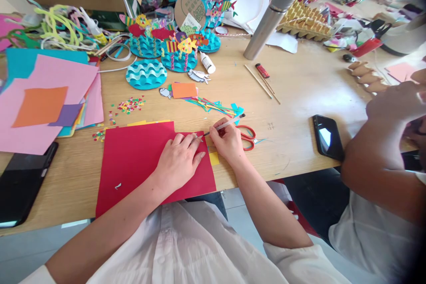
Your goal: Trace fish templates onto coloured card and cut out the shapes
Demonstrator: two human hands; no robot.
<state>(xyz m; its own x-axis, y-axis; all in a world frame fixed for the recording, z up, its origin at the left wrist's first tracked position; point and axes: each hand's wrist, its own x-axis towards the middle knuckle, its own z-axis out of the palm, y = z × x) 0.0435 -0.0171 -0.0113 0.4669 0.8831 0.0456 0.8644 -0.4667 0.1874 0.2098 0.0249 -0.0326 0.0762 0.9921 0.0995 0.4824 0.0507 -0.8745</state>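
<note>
A large sheet of red paper (133,159) lies at the table's front edge. Flat on its right part rests my left hand (178,159), fingers outstretched, its fingertips beside a small whitish cutout (200,136) that they partly cover. My right hand (228,140) is closed around a slim pen (234,120) with a clear barrel and dark end. The pen's tip points left, at the cutout near the red sheet's top right corner. Just right of that hand are red-handled scissors (248,136), their blades mostly hidden. Yellow paper (214,158) sticks out from under the red sheet.
Colored paper sheets (76,71) are stacked at left above a black phone (25,186). Behind are paper strips (213,106), confetti (131,104), blue fish decorations (179,60) and a steel flask (271,22). At right, another person's arm (376,151) reaches past a phone (328,136).
</note>
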